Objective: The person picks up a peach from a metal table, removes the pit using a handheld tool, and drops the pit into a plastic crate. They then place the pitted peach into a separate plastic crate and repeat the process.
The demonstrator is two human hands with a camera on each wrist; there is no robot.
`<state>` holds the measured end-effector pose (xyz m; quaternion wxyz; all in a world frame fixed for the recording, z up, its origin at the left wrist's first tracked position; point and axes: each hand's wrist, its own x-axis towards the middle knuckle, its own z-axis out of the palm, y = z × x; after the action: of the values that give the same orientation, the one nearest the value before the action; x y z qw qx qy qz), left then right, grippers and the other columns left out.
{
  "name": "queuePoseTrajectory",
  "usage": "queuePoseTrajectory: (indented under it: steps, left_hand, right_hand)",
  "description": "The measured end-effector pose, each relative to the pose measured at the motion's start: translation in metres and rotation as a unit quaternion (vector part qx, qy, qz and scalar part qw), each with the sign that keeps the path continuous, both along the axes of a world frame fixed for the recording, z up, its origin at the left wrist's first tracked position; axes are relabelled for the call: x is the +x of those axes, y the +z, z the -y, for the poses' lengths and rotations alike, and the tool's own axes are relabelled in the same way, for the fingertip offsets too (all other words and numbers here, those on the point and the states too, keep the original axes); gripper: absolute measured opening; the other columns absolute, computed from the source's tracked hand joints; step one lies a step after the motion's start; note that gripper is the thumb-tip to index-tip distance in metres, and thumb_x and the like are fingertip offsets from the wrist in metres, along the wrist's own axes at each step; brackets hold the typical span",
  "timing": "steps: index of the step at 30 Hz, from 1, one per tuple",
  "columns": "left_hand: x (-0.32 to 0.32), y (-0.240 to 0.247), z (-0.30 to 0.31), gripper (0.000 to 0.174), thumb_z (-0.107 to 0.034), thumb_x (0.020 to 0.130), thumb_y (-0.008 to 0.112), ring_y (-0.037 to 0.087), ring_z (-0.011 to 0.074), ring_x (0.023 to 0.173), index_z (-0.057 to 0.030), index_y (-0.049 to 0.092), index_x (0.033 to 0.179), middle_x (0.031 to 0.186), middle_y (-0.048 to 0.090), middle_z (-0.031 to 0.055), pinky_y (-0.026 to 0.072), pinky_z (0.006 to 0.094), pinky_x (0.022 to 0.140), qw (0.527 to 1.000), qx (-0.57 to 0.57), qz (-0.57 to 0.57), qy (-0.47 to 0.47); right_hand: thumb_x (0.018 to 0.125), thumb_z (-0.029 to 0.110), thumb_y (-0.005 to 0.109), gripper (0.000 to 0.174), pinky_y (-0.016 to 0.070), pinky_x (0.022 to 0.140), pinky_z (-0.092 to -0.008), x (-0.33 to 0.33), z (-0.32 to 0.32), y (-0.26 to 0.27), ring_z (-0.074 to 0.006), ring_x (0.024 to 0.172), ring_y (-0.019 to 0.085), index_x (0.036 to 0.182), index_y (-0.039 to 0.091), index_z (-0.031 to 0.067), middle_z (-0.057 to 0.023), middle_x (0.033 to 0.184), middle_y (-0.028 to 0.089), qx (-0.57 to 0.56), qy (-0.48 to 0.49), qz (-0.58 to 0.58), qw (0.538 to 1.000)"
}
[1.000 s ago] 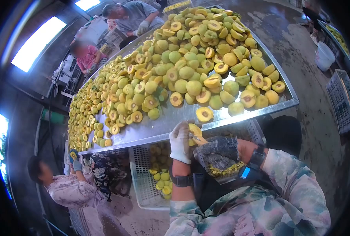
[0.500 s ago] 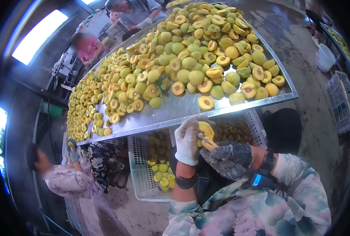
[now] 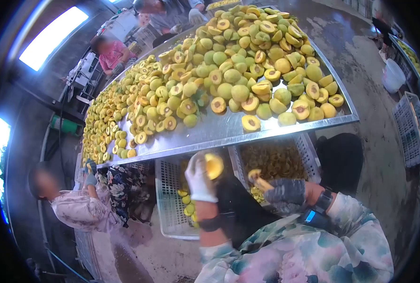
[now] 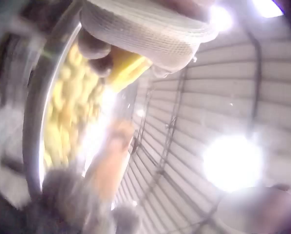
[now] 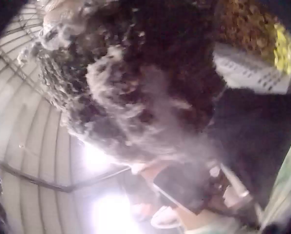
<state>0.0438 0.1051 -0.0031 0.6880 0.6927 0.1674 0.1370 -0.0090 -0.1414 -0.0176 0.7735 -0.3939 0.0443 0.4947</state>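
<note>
In the head view, my white-gloved left hand (image 3: 199,180) holds a yellow peach half (image 3: 214,166), its hollowed cut face turned up, below the metal table's edge. The left wrist view shows the glove (image 4: 145,34) with the peach flesh (image 4: 128,68) under its fingers. My right hand (image 3: 286,193), in a dark grey knit glove, grips a wooden-handled tool (image 3: 263,184). A brownish lump (image 3: 253,174) sits at the tool's tip, over the crate of brown pieces. In the right wrist view the grey glove (image 5: 121,97) fills the middle and hides the tool.
A metal table (image 3: 219,141) carries a large heap of peach halves (image 3: 228,75). Beneath its edge stand a white crate with yellow-green halves (image 3: 188,207) and a crate of brown pieces (image 3: 273,160). Other people work around the table; one person (image 3: 85,205) sits at left.
My left hand has moved left with the peach half, away from the tool, towards the white crate. The tool has come out of the peach, a brownish lump at its tip.
</note>
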Motion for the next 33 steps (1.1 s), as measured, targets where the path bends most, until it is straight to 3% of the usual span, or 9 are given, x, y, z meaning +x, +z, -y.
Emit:
queuePoseTrajectory:
  steps: [2, 5, 7, 10, 12, 17, 21, 25, 33]
  left_hand:
    - [0.001, 0.002, -0.048, 0.043, -0.041, 0.084, 0.057, 0.062, 0.0244, 0.077, -0.0067, 0.059, 0.109, 0.093, 0.062, 0.0125, 0.0498, 0.0374, 0.072, 0.927, 0.346, -0.144, -0.018]
    - [0.009, 0.003, -0.059, 0.063, -0.051, 0.077, 0.059, 0.054, 0.0391, 0.1, -0.0117, 0.047, 0.125, 0.125, 0.047, 0.0212, 0.0436, 0.0423, 0.086, 0.636, 0.744, -0.158, 0.132]
    - [0.025, 0.011, -0.046, 0.066, -0.05, 0.076, 0.06, 0.054, 0.0383, 0.101, -0.01, 0.046, 0.126, 0.123, 0.049, 0.0203, 0.043, 0.0433, 0.086, 0.704, 0.69, -0.142, 0.086]
    - [0.079, 0.016, -0.004, 0.069, -0.051, 0.075, 0.059, 0.055, 0.0373, 0.101, -0.0067, 0.045, 0.127, 0.113, 0.055, 0.0216, 0.0435, 0.0445, 0.084, 0.758, 0.634, -0.145, -0.052]
    - [0.107, 0.01, 0.031, 0.066, -0.054, 0.076, 0.058, 0.058, 0.0366, 0.095, -0.006, 0.05, 0.121, 0.107, 0.058, 0.0211, 0.0456, 0.0438, 0.081, 0.746, 0.643, -0.138, -0.103]
    - [0.159, -0.038, 0.077, 0.059, -0.046, 0.072, 0.067, 0.057, 0.0351, 0.098, -0.0041, 0.054, 0.112, 0.106, 0.059, 0.021, 0.0458, 0.0409, 0.083, 0.77, 0.54, -0.17, -0.294]
    - [0.157, -0.043, 0.1, 0.05, -0.029, 0.071, 0.071, 0.059, 0.032, 0.097, -0.0018, 0.054, 0.109, 0.102, 0.061, 0.0194, 0.047, 0.038, 0.082, 0.814, 0.486, -0.169, -0.268]
    - [0.134, -0.019, 0.092, 0.038, -0.004, 0.071, 0.067, 0.058, 0.0238, 0.087, -0.0002, 0.053, 0.106, 0.101, 0.057, 0.0103, 0.0513, 0.0352, 0.064, 0.961, -0.205, -0.054, -0.178]
    - [0.063, 0.017, 0.097, 0.015, -0.023, 0.084, 0.06, 0.056, 0.0098, 0.064, -0.0121, 0.054, 0.092, 0.081, 0.058, 0.001, 0.0442, 0.0197, 0.047, 0.964, -0.256, 0.019, -0.075]
  right_hand:
    - [0.087, 0.037, 0.053, 0.04, 0.0477, 0.064, -0.0266, 0.016, 0.015, -0.079, -0.0168, 0.069, 0.061, 0.112, 0.056, 0.0061, -0.0078, 0.077, 0.062, -0.349, 0.303, 0.447, 0.766]
    - [0.087, 0.04, 0.049, 0.043, 0.048, 0.068, -0.0337, 0.011, 0.029, -0.093, -0.0213, 0.078, 0.061, 0.111, 0.056, 0.0055, -0.0114, 0.086, 0.064, -0.358, 0.237, 0.433, 0.792]
    - [0.087, 0.036, 0.05, 0.041, 0.0466, 0.076, -0.0369, 0.015, 0.014, -0.099, -0.0239, 0.088, 0.06, 0.112, 0.055, 0.0052, -0.0131, 0.099, 0.063, -0.306, 0.242, 0.14, 0.91]
    - [0.088, 0.038, 0.051, 0.042, 0.0426, 0.088, -0.0336, 0.006, -0.005, -0.231, -0.0219, 0.095, 0.058, 0.117, 0.056, 0.0083, -0.0134, 0.104, 0.063, -0.21, 0.096, 0.464, 0.855]
    - [0.084, 0.047, 0.053, 0.048, 0.0453, 0.074, -0.0358, 0.015, 0.018, -0.089, -0.0217, 0.079, 0.058, 0.112, 0.058, 0.009, -0.0122, 0.091, 0.065, -0.327, 0.181, 0.332, 0.866]
    - [0.082, 0.055, 0.052, 0.053, 0.0428, 0.061, -0.0383, 0.023, 0.038, -0.148, -0.0262, 0.064, 0.058, 0.092, 0.062, 0.0039, -0.0119, 0.07, 0.062, -0.388, 0.13, 0.289, 0.865]
    - [0.083, 0.056, 0.051, 0.055, 0.0434, 0.066, -0.0398, 0.022, 0.038, -0.153, -0.0297, 0.069, 0.058, 0.097, 0.061, 0.0039, -0.0146, 0.074, 0.063, -0.364, 0.075, 0.303, 0.877]
    - [0.085, 0.045, 0.052, 0.045, 0.0457, 0.062, -0.0359, 0.021, 0.044, -0.033, -0.021, 0.069, 0.057, 0.1, 0.057, 0.0029, -0.0108, 0.08, 0.062, -0.37, -0.02, 0.338, 0.865]
    - [0.085, 0.024, 0.058, 0.027, 0.0435, 0.051, -0.03, 0.021, 0.023, 0.033, -0.0125, 0.055, 0.052, 0.105, 0.056, 0.0055, -0.0037, 0.069, 0.058, -0.268, -0.153, 0.311, 0.899]
